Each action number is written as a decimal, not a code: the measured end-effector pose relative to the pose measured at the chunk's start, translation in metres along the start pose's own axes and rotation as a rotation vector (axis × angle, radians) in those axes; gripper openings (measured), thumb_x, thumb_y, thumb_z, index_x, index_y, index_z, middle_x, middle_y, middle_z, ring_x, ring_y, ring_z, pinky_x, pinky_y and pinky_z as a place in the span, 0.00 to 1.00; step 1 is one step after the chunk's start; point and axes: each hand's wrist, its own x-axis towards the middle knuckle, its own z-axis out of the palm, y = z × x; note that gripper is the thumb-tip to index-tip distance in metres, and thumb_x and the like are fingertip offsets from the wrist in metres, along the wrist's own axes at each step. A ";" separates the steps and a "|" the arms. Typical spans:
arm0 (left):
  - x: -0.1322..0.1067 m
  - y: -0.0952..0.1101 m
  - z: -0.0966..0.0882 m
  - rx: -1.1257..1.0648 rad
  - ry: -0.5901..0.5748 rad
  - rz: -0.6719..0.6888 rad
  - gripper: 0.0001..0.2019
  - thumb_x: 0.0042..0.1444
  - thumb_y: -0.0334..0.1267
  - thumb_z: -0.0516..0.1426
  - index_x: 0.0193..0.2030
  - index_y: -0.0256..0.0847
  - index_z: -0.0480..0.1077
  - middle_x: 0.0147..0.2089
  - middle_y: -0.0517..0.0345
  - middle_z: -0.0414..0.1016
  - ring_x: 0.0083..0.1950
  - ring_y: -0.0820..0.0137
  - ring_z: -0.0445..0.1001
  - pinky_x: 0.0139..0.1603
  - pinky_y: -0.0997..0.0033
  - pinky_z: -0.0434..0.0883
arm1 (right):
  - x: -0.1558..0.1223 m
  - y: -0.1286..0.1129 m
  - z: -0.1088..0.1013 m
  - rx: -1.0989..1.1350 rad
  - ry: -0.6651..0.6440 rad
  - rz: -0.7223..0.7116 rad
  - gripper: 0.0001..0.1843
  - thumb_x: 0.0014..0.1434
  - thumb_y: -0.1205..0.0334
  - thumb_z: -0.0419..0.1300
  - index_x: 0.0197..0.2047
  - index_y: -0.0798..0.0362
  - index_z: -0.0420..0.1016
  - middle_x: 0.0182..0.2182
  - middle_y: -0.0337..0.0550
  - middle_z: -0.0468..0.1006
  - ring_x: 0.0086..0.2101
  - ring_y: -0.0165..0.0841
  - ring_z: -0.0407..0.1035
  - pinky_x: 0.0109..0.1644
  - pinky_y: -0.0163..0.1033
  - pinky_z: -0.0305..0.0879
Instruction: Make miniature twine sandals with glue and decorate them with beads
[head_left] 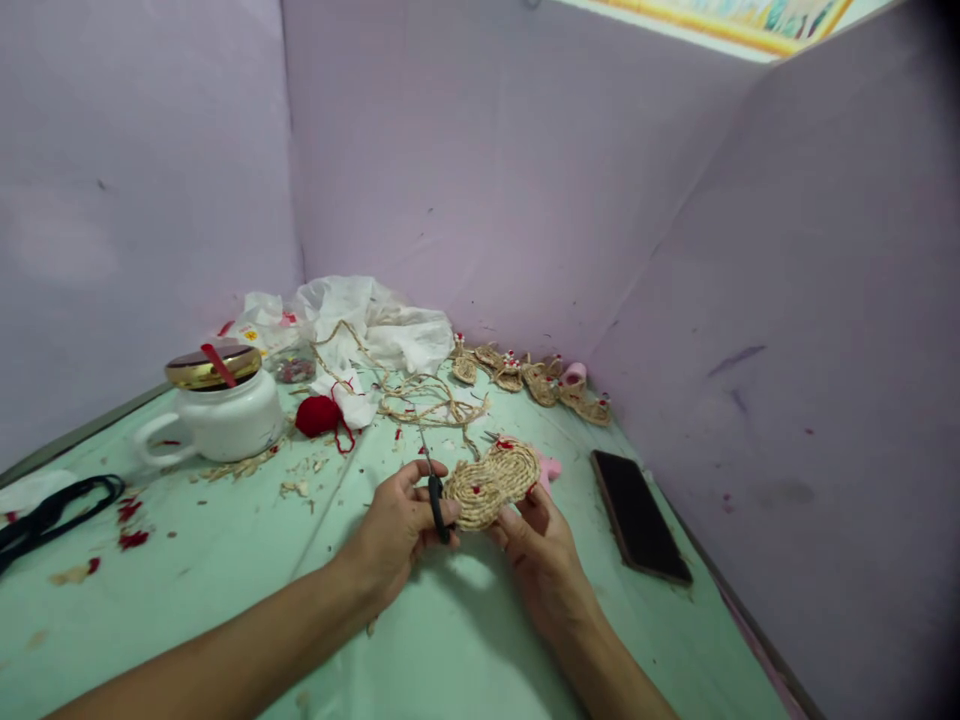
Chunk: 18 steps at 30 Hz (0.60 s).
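Note:
Both of my hands are raised over the green tabletop around a sole-shaped piece of coiled straw braid [491, 485] with small red spots on it. My left hand [394, 525] has its fingers closed on small black-handled scissors [437, 508], blades pointing up and away. Its fingertips also meet the left end of the straw piece. My right hand [541, 545] pinches the piece from its lower right, thumb on the near edge. Straw cord [427, 400] lies in loose loops just beyond. Something pink [551, 468] shows partly behind the piece.
A white mug [229, 415] with a gold-rimmed lid stands left, beside a red yarn ball [317, 416]. Plastic bags [390, 330] and several small woven slippers [541, 385] lie along the back wall. A phone [640, 515] lies right; black cord [52, 520] lies far left.

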 end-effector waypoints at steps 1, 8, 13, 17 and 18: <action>0.000 0.000 0.000 0.008 -0.016 -0.005 0.24 0.35 0.28 0.63 0.39 0.39 0.59 0.27 0.63 0.69 0.23 0.77 0.67 0.20 0.77 0.69 | 0.000 0.000 0.000 -0.007 0.022 -0.011 0.30 0.43 0.60 0.67 0.50 0.50 0.66 0.47 0.47 0.73 0.44 0.41 0.68 0.45 0.43 0.65; 0.000 -0.002 0.001 0.066 -0.054 -0.032 0.23 0.36 0.30 0.63 0.40 0.39 0.59 0.25 0.64 0.68 0.23 0.77 0.66 0.21 0.76 0.68 | -0.002 -0.004 0.000 -0.031 0.100 -0.037 0.34 0.43 0.62 0.67 0.54 0.49 0.62 0.44 0.44 0.75 0.44 0.40 0.68 0.48 0.43 0.62; 0.003 -0.006 0.003 0.122 -0.113 -0.063 0.22 0.34 0.32 0.63 0.38 0.40 0.59 0.24 0.65 0.67 0.23 0.75 0.67 0.20 0.76 0.67 | -0.002 0.000 -0.004 -0.029 0.135 -0.004 0.29 0.41 0.64 0.67 0.48 0.51 0.67 0.38 0.43 0.76 0.38 0.39 0.70 0.44 0.43 0.65; 0.000 0.004 -0.001 0.405 -0.191 -0.045 0.17 0.42 0.40 0.59 0.37 0.40 0.59 0.23 0.62 0.67 0.23 0.71 0.69 0.18 0.77 0.60 | 0.002 0.001 -0.009 -0.002 0.204 -0.041 0.28 0.43 0.65 0.66 0.49 0.53 0.67 0.35 0.44 0.77 0.36 0.39 0.71 0.42 0.44 0.66; -0.002 0.009 -0.003 0.537 -0.208 0.011 0.14 0.44 0.42 0.57 0.37 0.40 0.60 0.23 0.62 0.67 0.23 0.71 0.69 0.18 0.77 0.59 | 0.003 0.000 -0.011 -0.002 0.241 -0.064 0.27 0.43 0.65 0.66 0.49 0.53 0.67 0.35 0.44 0.77 0.36 0.39 0.71 0.42 0.44 0.66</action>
